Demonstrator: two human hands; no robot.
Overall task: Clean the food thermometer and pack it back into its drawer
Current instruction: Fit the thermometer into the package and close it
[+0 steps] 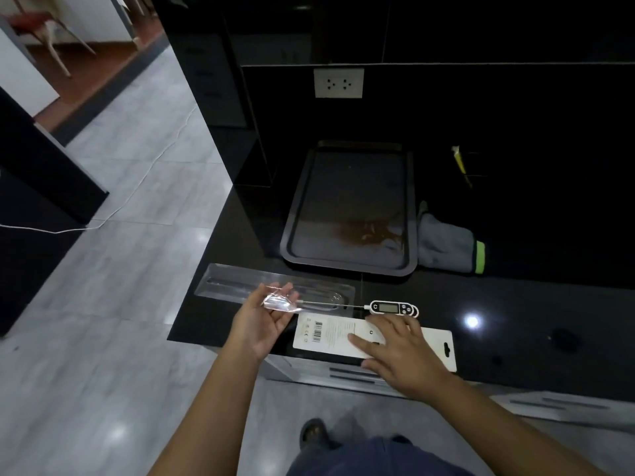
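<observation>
The food thermometer (394,307) lies flat on the black desk (515,321), its long axis running left to right: display head to the right, thin probe pointing left toward my left hand (263,321). That hand's grip is loosely closed on a crumpled clear plastic sleeve (278,301), just beside the probe tip. My right hand (395,352) is nearer the head; its grip is open, fingers spread flat on the white backing card (343,334), holding nothing. The card carries a barcode and small print too fine to read. The clear blister tray (240,280) lies just behind the probe.
</observation>
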